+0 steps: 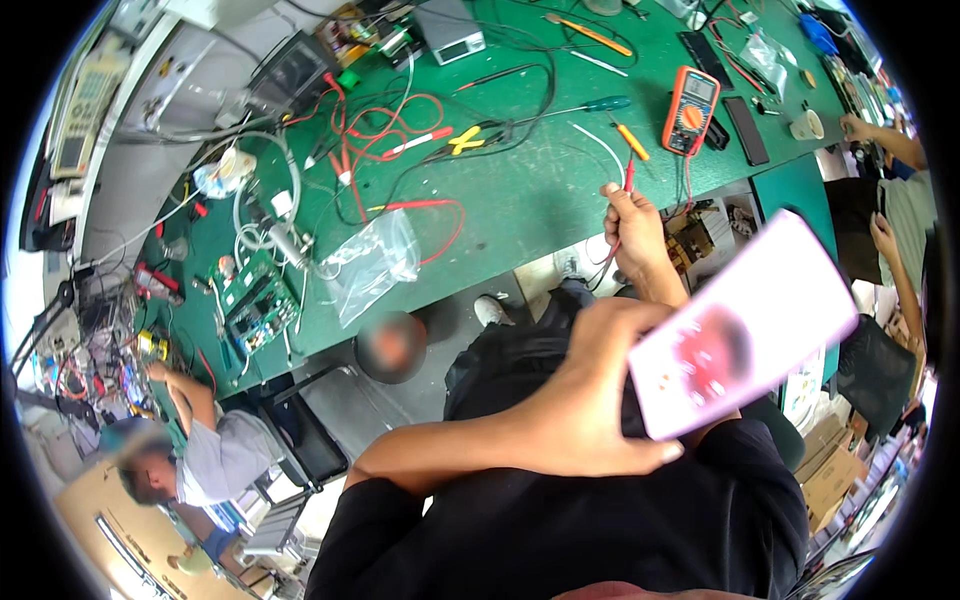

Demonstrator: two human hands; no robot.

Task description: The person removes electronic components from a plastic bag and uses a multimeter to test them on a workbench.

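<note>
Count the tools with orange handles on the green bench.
2. One orange-handled tool lies near the top of the view; a second tool lies beyond the right hand, left of the orange multimeter. Others may be hidden.

A flat, rectangular phone (775, 310) is resting in the grip of the left hand (610, 380), its bright, pale pink face glaring and blurring, with a darker reddish patch showing toward the end nearest that hand. It is slanting away from the left hand, up and to the right, and is covering part of the forearm behind the right hand (638, 230). A slim red probe (629, 178) is standing out between the right hand's pinched thumb and fingers, pointing away from the person.
</note>
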